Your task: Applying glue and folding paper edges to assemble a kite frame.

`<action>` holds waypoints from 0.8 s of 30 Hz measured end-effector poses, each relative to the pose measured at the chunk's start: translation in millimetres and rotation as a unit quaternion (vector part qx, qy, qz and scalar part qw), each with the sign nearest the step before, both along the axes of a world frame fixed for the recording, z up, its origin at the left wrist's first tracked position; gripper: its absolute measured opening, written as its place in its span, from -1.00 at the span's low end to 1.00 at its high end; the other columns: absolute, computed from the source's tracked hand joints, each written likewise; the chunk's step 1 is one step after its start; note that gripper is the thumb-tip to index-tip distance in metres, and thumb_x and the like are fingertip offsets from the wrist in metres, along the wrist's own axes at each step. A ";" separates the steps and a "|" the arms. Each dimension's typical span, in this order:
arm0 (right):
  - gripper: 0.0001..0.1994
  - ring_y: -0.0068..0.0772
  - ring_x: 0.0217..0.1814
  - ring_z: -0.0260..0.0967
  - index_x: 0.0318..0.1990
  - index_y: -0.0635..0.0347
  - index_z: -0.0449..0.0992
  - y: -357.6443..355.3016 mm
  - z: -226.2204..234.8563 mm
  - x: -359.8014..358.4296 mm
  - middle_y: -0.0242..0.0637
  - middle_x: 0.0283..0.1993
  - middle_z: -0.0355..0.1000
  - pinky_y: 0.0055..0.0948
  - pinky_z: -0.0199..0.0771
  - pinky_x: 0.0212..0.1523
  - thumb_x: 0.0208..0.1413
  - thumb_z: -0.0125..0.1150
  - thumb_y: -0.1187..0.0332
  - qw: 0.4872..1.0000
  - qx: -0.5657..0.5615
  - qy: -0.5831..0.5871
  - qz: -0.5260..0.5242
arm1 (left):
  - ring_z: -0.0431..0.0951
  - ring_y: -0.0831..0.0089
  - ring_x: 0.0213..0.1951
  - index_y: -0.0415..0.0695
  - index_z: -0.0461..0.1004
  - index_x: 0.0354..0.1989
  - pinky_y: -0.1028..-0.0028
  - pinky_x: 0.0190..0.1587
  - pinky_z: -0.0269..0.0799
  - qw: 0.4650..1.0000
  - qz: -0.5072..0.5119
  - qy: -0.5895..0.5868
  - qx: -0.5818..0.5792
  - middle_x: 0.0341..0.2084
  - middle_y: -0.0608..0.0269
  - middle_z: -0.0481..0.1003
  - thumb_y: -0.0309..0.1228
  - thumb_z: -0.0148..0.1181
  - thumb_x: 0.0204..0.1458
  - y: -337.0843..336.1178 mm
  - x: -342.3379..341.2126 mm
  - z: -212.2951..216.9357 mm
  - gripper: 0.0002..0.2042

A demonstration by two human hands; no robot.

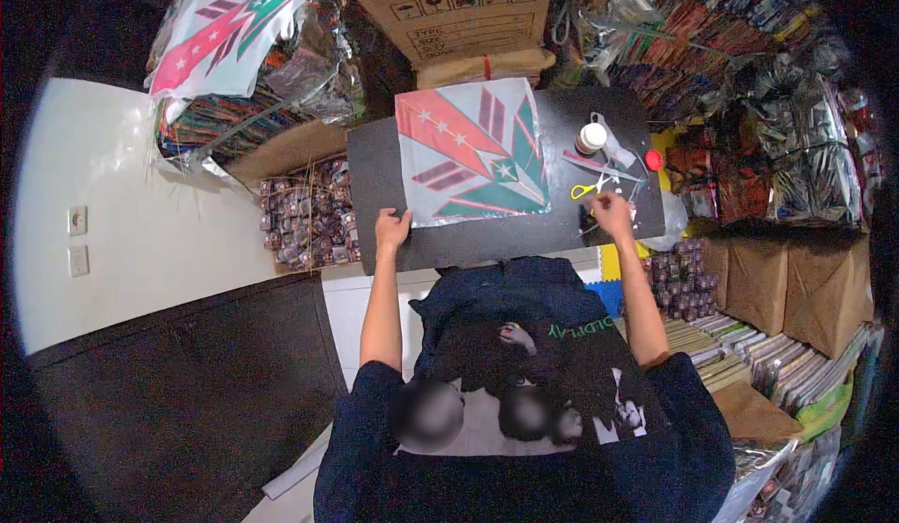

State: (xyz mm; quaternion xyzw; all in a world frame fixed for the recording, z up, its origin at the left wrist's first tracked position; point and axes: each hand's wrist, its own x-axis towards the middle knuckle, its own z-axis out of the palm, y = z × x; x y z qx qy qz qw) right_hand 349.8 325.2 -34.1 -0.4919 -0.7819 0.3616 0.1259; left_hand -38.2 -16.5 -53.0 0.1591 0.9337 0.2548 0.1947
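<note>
A square flag-like sheet (473, 153), white with red and green bands and white stars, lies flat on the dark tabletop (375, 167). My left hand (392, 227) rests beside its lower left corner, at the table's near edge, with thumb and fingers apart. My right hand (611, 216) is over the right part of the table, its fingers drawn together. Whatever they hold is hidden. Just beyond these fingers is a yellow loop-shaped handle (582, 191). Past it stand a jar with a white lid (592, 137) and a round red cap (654, 160).
A carton of small wrapped items (314, 214) stands left of the table. Another patterned sheet (234, 31) lies on a stack at the far left. Cardboard (459, 13) rises behind the table. Bundled packets (749, 17) and brown boxes (787, 279) crowd the right side.
</note>
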 end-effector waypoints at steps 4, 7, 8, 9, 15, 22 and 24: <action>-0.67 -0.14 -0.31 0.57 -0.34 0.32 0.61 -27.3 -38.4 -52.3 -0.09 -0.42 0.57 -0.28 0.51 -0.24 0.00 0.31 0.15 0.995 -0.088 -0.006 0.056 | 0.62 0.13 -0.13 -0.29 0.56 -0.14 0.28 -0.02 0.48 0.997 0.033 -0.066 0.017 -0.30 -0.06 0.62 -0.02 0.36 -0.08 -7.5 -6.4 1.8 -0.47; -0.56 -0.16 -0.46 0.52 -0.50 0.32 0.59 -21.0 -76.8 -48.9 -0.11 -0.53 0.53 -0.20 0.46 -0.35 -0.10 0.33 0.00 0.988 -0.152 -0.023 -0.012 | 0.64 0.16 -0.15 -0.25 0.62 -0.24 0.30 -0.04 0.50 0.994 -0.035 -0.107 0.002 -0.28 -0.08 0.62 -0.05 0.36 -0.08 28.1 -7.5 1.9 -0.55; -0.56 -0.16 -0.46 0.52 -0.50 0.32 0.59 -25.7 -67.7 -61.7 -0.11 -0.53 0.53 -0.20 0.46 -0.35 -0.10 0.33 0.00 0.988 -0.155 -0.023 -0.004 | 0.65 0.17 -0.17 -0.22 0.64 -0.28 0.30 -0.05 0.50 0.995 -0.024 -0.098 -0.014 -0.30 -0.06 0.63 -0.08 0.36 -0.09 22.2 -7.0 5.5 -0.60; -0.56 -0.17 -0.49 0.49 -0.53 0.30 0.58 -29.9 -58.2 -73.3 -0.12 -0.56 0.52 -0.19 0.45 -0.37 -0.12 0.33 -0.01 0.988 -0.148 -0.047 -0.001 | 0.65 0.17 -0.19 -0.18 0.66 -0.32 0.31 -0.06 0.51 0.995 -0.015 -0.090 -0.030 -0.32 -0.04 0.63 -0.11 0.37 -0.10 17.9 -6.8 9.0 -0.64; -0.68 -0.53 -0.49 0.36 -0.51 0.29 0.58 -39.4 -39.0 -87.7 -0.35 -0.56 0.46 -0.40 0.33 -0.45 -0.05 0.40 0.15 0.984 -0.164 -0.066 -0.013 | 0.66 0.23 -0.25 -0.13 0.68 -0.41 0.33 -0.12 0.51 0.995 -0.018 -0.094 -0.033 -0.37 0.01 0.64 -0.18 0.36 -0.12 8.3 -16.2 2.2 -0.74; -0.80 -0.57 -0.37 0.48 -0.32 0.19 0.56 -46.9 -9.2 -94.0 -0.40 -0.37 0.53 -0.52 0.42 -0.34 0.03 0.31 0.25 0.938 -0.343 -0.012 -0.041 | 0.46 0.55 -0.49 -0.19 0.56 -0.30 0.50 -0.38 0.42 0.971 -0.024 -0.224 0.085 -0.53 0.34 0.52 -0.31 0.32 -0.04 -19.1 -49.5 -39.3 -0.78; -0.83 -0.52 -0.30 0.53 -0.23 0.15 0.51 -50.7 -7.5 -87.2 -0.41 -0.32 0.53 -0.53 0.46 -0.32 0.08 0.25 0.29 0.927 -0.371 0.004 -0.059 | 0.46 0.56 -0.48 -0.18 0.54 -0.28 0.52 -0.39 0.41 0.951 -0.024 -0.294 0.092 -0.50 0.34 0.51 -0.32 0.31 -0.03 -11.3 -43.6 -10.1 -0.78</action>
